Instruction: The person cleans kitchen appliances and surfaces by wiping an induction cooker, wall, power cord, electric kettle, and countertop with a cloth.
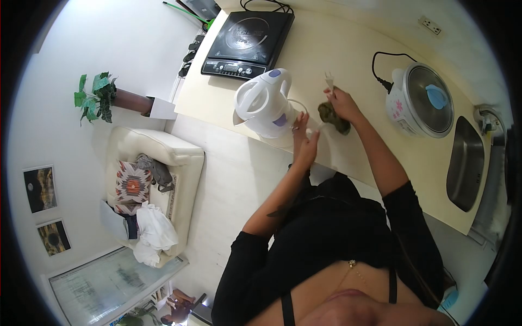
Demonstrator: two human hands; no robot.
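A white electric kettle (265, 103) with purple accents stands at the counter's front edge. Just right of its base is my left hand (306, 140), fingers closed around a white power cord (321, 128). My right hand (343, 105) pinches the white plug (329, 81), whose prongs point away from me. A crumpled dark green cloth (333, 118) is under and beside my right palm, close to the cord. Whether the right fingers also grip the cloth is hidden.
A black induction cooker (247, 41) lies at the counter's far left. Toward the right are a white rice cooker (418, 103) with a glass lid and a steel sink (466, 163). A wall outlet (430, 25) is at the back. A cream sofa (182, 157) stands left.
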